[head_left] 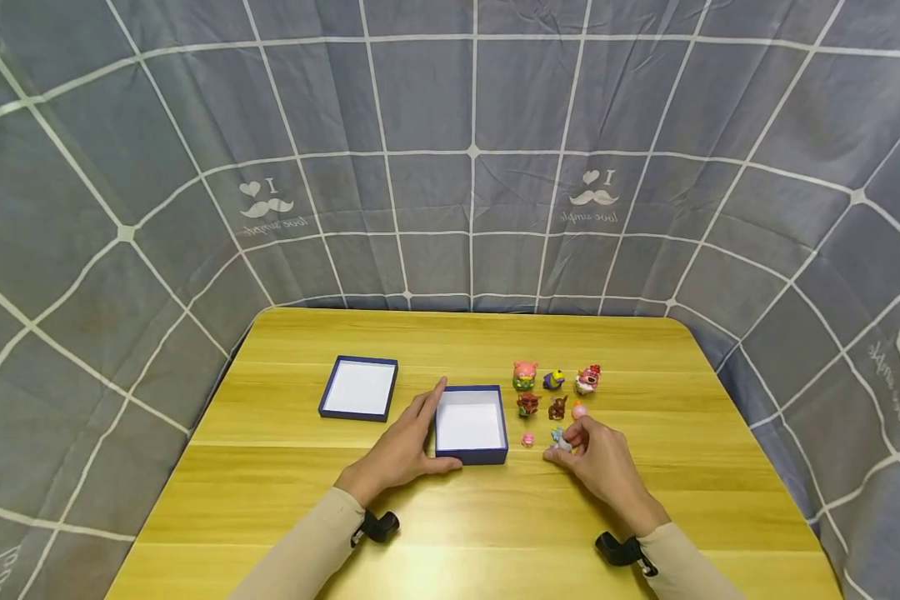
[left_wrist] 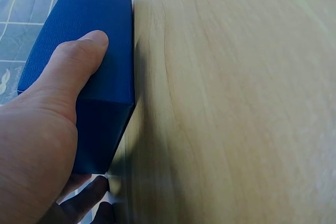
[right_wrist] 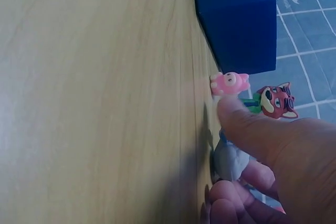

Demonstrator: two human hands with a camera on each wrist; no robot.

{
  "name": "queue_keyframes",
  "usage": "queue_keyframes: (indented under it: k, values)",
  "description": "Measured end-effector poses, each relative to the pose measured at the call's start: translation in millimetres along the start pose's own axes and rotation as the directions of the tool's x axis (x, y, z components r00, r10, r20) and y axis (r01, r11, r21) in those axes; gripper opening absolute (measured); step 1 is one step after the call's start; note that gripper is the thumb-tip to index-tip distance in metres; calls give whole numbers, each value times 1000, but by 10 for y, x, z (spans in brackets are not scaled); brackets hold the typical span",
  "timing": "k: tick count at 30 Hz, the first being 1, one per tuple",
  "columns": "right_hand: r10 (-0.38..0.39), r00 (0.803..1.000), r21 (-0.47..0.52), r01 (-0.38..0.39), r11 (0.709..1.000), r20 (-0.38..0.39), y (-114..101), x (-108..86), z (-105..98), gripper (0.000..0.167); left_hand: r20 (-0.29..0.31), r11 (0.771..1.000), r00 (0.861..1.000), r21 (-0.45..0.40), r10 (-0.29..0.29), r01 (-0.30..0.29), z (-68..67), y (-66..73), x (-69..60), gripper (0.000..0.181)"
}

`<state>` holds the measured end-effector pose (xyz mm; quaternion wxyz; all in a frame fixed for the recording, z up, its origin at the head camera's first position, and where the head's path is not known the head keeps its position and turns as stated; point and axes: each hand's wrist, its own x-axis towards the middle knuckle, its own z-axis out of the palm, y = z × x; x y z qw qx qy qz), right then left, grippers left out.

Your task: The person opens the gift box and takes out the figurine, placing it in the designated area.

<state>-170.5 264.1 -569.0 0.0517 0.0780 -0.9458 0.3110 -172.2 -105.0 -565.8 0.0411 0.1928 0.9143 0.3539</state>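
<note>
In the head view, my left hand [head_left: 399, 446] grips the near left corner of a blue open-topped box [head_left: 480, 457] with a white inside. In the left wrist view its thumb lies along the box's front wall [left_wrist: 113, 61], the fingers along the side. My right hand [head_left: 607, 467] holds a small grey figurine [head_left: 562, 440] at the table, between thumb and fingers. In the right wrist view the grey figurine [right_wrist: 231, 158] is partly covered by the hand. Close by stand a tiny pink figurine [right_wrist: 230, 83] and a fox figurine [right_wrist: 275, 100].
A blue-rimmed, white-lined box lid [head_left: 357, 388] lies at the left. Behind the right hand are a pink-headed figurine [head_left: 525, 375], a blue-and-yellow one [head_left: 553, 380], a red-and-white one [head_left: 588, 379], a brown one [head_left: 557, 407] and a round pink one [head_left: 579, 411]. A grey checked curtain [head_left: 435, 192] surrounds the wooden table [head_left: 495, 533].
</note>
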Motion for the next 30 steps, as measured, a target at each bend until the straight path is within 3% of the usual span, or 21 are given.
queue_keyframes:
  k: [18, 24, 30]
  values:
    - [40, 999, 5, -41, 999, 23, -13, -2, -8, 35, 10, 1000, 1000, 0, -9, 9, 8, 7, 0, 136]
    - [21, 1000, -3, -21, 1000, -13, -1, -29, -42, 38, -4, 1000, 1000, -7, 11, -11, 13, -20, 27, 139]
    - [-55, 994, -50, 51, 997, -94, -43, -85, -96, 40, 17, 999, 1000, -34, 11, -10, 14, -24, 22, 142]
